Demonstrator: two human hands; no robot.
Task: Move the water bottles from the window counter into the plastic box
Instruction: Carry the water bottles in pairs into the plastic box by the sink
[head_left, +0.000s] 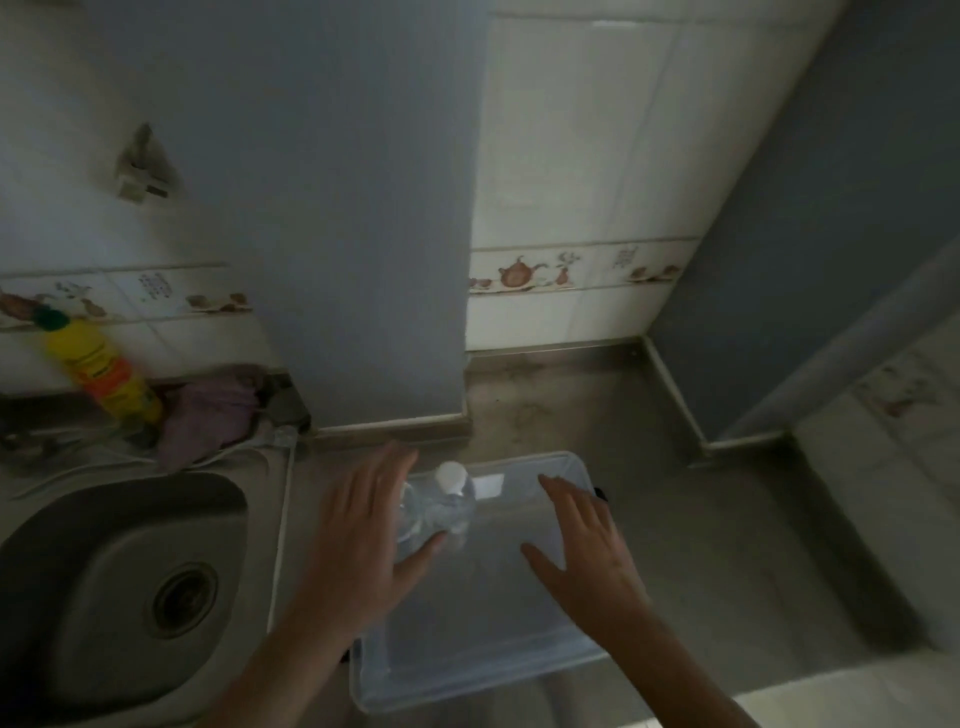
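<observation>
A clear water bottle (441, 512) is seen upright inside the plastic box (467, 670) on the counter (701, 545), flanked by the left hand (363, 540) and right hand (587, 545), both spread open and holding nothing.

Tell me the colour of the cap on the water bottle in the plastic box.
White: the cap tops the clear water bottle in the plastic box, seen in the head view.
</observation>
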